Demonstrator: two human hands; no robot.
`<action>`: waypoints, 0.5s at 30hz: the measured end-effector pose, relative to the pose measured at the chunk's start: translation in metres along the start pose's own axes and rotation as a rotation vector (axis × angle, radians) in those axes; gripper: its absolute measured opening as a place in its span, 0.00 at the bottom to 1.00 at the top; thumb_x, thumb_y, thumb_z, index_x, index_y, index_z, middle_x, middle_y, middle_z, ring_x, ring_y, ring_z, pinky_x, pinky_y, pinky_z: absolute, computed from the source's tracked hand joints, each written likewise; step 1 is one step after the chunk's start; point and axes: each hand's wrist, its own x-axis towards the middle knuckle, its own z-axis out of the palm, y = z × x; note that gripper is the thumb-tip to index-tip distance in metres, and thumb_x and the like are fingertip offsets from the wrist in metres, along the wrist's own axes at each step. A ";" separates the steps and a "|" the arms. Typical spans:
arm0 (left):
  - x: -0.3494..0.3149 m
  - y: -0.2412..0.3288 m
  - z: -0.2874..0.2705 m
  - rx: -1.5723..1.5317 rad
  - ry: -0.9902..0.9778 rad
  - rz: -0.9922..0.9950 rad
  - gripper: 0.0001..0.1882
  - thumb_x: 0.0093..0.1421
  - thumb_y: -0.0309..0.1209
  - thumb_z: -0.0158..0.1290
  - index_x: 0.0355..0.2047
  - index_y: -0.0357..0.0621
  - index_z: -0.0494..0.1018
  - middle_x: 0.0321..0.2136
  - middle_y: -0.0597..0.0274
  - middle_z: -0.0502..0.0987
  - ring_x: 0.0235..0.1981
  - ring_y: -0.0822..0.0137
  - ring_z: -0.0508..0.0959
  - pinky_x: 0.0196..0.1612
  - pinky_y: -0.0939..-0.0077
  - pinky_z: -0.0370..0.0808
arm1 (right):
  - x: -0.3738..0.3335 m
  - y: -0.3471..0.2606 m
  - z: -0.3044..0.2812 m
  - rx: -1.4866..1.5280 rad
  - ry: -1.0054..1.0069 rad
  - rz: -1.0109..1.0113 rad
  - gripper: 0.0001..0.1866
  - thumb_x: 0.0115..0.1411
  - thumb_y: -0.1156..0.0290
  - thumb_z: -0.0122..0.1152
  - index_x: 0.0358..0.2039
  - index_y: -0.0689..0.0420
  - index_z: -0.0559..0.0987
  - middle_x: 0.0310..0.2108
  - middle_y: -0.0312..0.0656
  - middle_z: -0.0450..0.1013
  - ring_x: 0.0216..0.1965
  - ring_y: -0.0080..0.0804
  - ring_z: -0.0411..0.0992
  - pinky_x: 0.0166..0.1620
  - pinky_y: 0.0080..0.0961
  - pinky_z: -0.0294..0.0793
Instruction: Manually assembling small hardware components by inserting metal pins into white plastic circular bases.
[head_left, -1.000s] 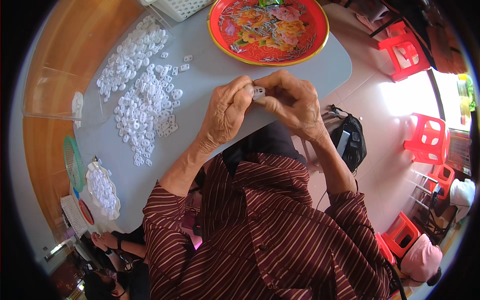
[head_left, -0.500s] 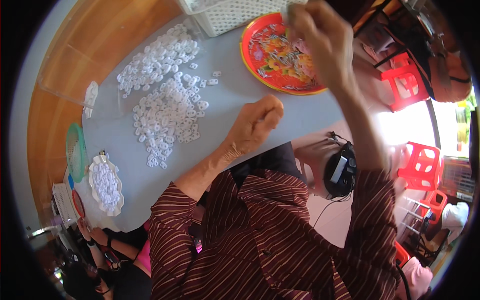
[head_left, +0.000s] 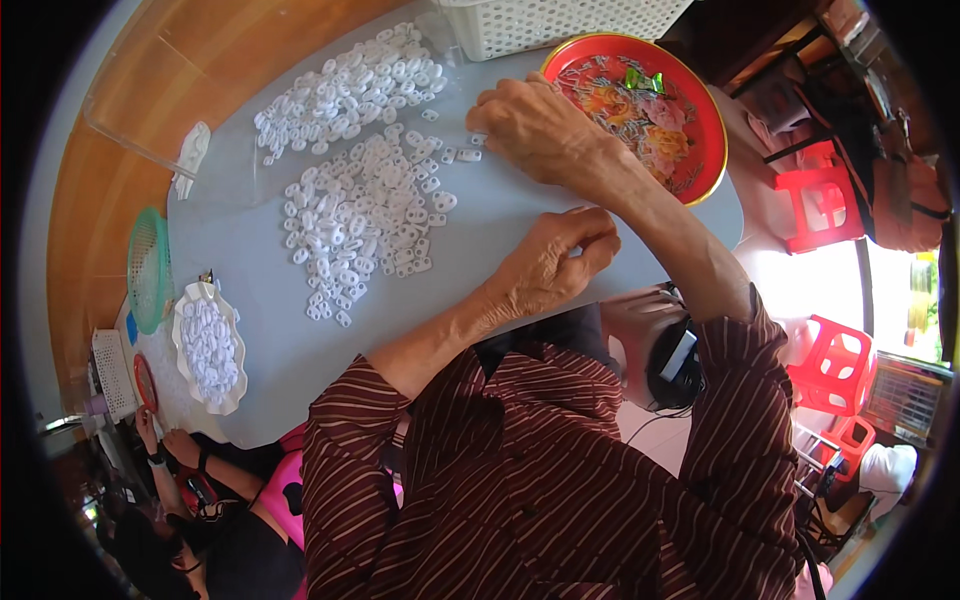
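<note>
My left hand (head_left: 562, 258) is held over the table's near edge, its fingers curled and thumb pressed in; whatever it may hold is hidden. My right hand (head_left: 538, 128) reaches across, palm down, between the white pieces and the red tray. Its fingers are bent together and their tips are hidden. Beside them lies a small white plastic piece (head_left: 478, 139) with holes. Several similar pieces form a near pile (head_left: 365, 215) and a far pile (head_left: 350, 90) to the left. The round red flowered tray (head_left: 712, 150) holds many small metal pins (head_left: 600, 85) and a shiny green object (head_left: 645, 80).
A white perforated basket (head_left: 560, 25) stands at the back edge of the grey table (head_left: 260, 300). On the left are a scalloped white dish (head_left: 235, 385) of white pieces, a green strainer (head_left: 150, 270) and another person's hands (head_left: 165, 440). Red stools (head_left: 832, 365) stand right.
My right hand has come left from above the tray to the loose white pieces. The tray's green object now shows. My left hand has shifted slightly right in the picture, still curled.
</note>
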 end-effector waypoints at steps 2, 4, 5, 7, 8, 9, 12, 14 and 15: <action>0.001 -0.004 0.003 -0.020 0.018 0.040 0.06 0.57 0.24 0.48 0.30 0.32 0.68 0.23 0.52 0.71 0.24 0.67 0.69 0.32 0.73 0.68 | 0.000 0.002 0.005 -0.111 -0.082 -0.033 0.02 0.49 0.77 0.56 0.23 0.59 0.77 0.28 0.43 0.73 0.32 0.44 0.73 0.41 0.36 0.69; 0.000 -0.006 0.004 -0.068 0.044 0.076 0.06 0.57 0.24 0.48 0.32 0.31 0.69 0.24 0.51 0.71 0.25 0.66 0.69 0.33 0.72 0.68 | 0.001 -0.004 0.003 -0.140 -0.128 -0.076 0.03 0.46 0.78 0.54 0.18 0.58 0.74 0.25 0.43 0.71 0.30 0.42 0.72 0.42 0.35 0.68; 0.000 -0.006 0.004 -0.070 0.048 0.075 0.06 0.57 0.24 0.48 0.32 0.31 0.69 0.24 0.51 0.71 0.25 0.66 0.69 0.33 0.72 0.68 | 0.001 -0.006 0.004 -0.138 -0.131 -0.078 0.03 0.46 0.78 0.54 0.18 0.58 0.74 0.25 0.43 0.71 0.30 0.42 0.72 0.42 0.35 0.68; 0.000 -0.006 0.003 -0.082 0.033 0.107 0.07 0.57 0.24 0.48 0.33 0.31 0.70 0.24 0.50 0.71 0.25 0.67 0.70 0.33 0.71 0.68 | 0.001 -0.008 0.004 -0.192 -0.052 -0.124 0.03 0.44 0.79 0.54 0.17 0.59 0.73 0.24 0.44 0.71 0.29 0.43 0.73 0.40 0.36 0.68; 0.000 -0.006 0.004 -0.083 0.031 0.108 0.07 0.57 0.24 0.48 0.33 0.31 0.70 0.24 0.50 0.71 0.25 0.67 0.70 0.33 0.71 0.68 | 0.002 -0.007 0.005 -0.194 -0.052 -0.122 0.03 0.44 0.79 0.54 0.17 0.59 0.73 0.24 0.44 0.71 0.29 0.43 0.73 0.40 0.36 0.68; 0.001 -0.007 0.004 -0.075 0.037 0.103 0.06 0.57 0.24 0.47 0.33 0.31 0.69 0.23 0.51 0.71 0.25 0.67 0.70 0.33 0.72 0.68 | 0.003 -0.005 0.005 -0.198 -0.067 -0.098 0.02 0.45 0.79 0.54 0.18 0.59 0.74 0.24 0.44 0.71 0.29 0.43 0.73 0.38 0.36 0.69; 0.001 -0.002 -0.001 -0.001 -0.004 0.022 0.06 0.59 0.26 0.47 0.32 0.34 0.71 0.23 0.56 0.72 0.26 0.70 0.71 0.34 0.75 0.69 | -0.004 -0.003 -0.002 -0.022 0.027 -0.010 0.02 0.46 0.78 0.56 0.19 0.61 0.75 0.22 0.46 0.72 0.27 0.44 0.74 0.35 0.36 0.72; 0.000 -0.004 -0.004 0.063 -0.055 -0.054 0.07 0.60 0.27 0.47 0.33 0.36 0.72 0.23 0.60 0.73 0.26 0.72 0.72 0.35 0.77 0.69 | -0.014 -0.006 -0.015 0.156 0.135 0.056 0.03 0.46 0.77 0.57 0.19 0.62 0.75 0.21 0.49 0.73 0.26 0.46 0.74 0.34 0.35 0.74; 0.000 -0.008 -0.004 -0.028 -0.053 -0.077 0.08 0.60 0.28 0.46 0.30 0.37 0.71 0.22 0.62 0.72 0.25 0.74 0.71 0.33 0.79 0.68 | -0.019 -0.007 -0.021 0.247 0.196 0.080 0.03 0.46 0.77 0.58 0.21 0.62 0.76 0.21 0.48 0.73 0.25 0.44 0.74 0.32 0.32 0.74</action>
